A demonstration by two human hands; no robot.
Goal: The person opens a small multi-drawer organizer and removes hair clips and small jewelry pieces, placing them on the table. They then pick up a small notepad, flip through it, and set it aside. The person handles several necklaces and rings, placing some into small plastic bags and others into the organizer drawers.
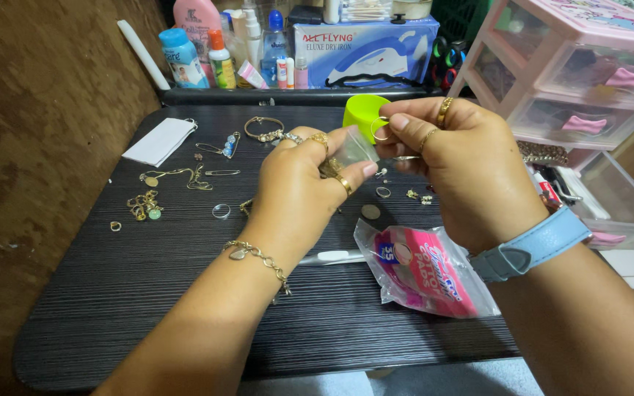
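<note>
Roughly, left to right across the dark worktop [185, 293]:

Loose jewellery: gold chains [174, 176], a charm cluster [143, 205] and a clear ring [221, 211] lie well to the left of the left hand, apart from it.

Left hand: the left hand [299, 194], ringed and with a bracelet at the wrist, has thumb and fingers pinched together on the lower edge of a small clear plastic bag [354, 147].

Small clear plastic bag: held up between both hands, above the worktop; thin, limp and very light, likely slippery, so it is best gripped at the rim with fingertips on each side.

Thin ring: a thin ring [380, 130] sits at the right hand's fingertips, just above the bag's mouth; tiny, stiff and easy to drop, so it needs a firm pinch across the band.

Right hand: the right hand [453, 158] is closed, its thumb and forefinger clamped on the ring and the bag's top edge.

Green cup: a lime-green cup [362, 111] stands just behind the fingertips.

Pink packet: a pink packet [423, 271] lies below the right wrist.
</note>
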